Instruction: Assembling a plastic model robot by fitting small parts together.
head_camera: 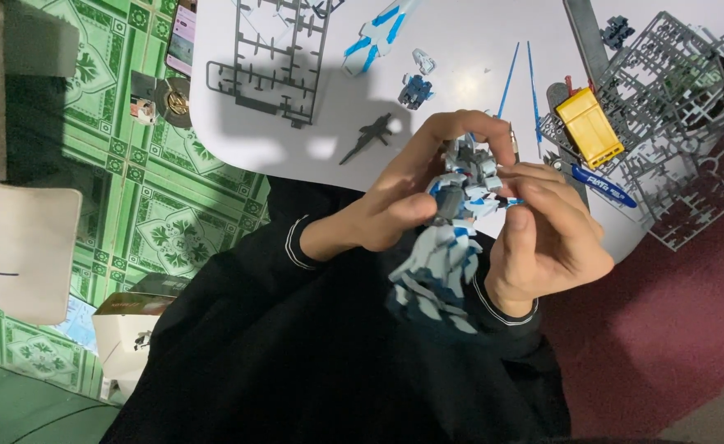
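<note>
Over the near edge of the white table [493, 25], above the person's dark-sleeved lap, both hands met on one item.

Item in hand: white-and-blue model robot figure [452, 238], largely assembled, with torso, limbs and wing-like lower panels already joined. Left hand [399, 205]: fingers closed round the figure's upper body, thumb pressed on its front, index arched over the top. Right hand [547, 234]: fingers curled narrowly at the figure's side, thumb and forefinger pinching near a small blue piece; whether that piece was seated could not be told.

Loose on the table, apparently unfitted: blue-and-white long part [376, 34], small blue sub-assembly [415, 90], small clear-white piece [424, 60], dark grey weapon-shaped part [370, 136], two thin blue rods [520, 78].

Also present: partly emptied grey runner frame [275, 57]; further grey runner frames [674, 90] at right; yellow box-like object [589, 127]; blue pen [600, 185].

Judged stage: main body built, accessories left to attach.
</note>
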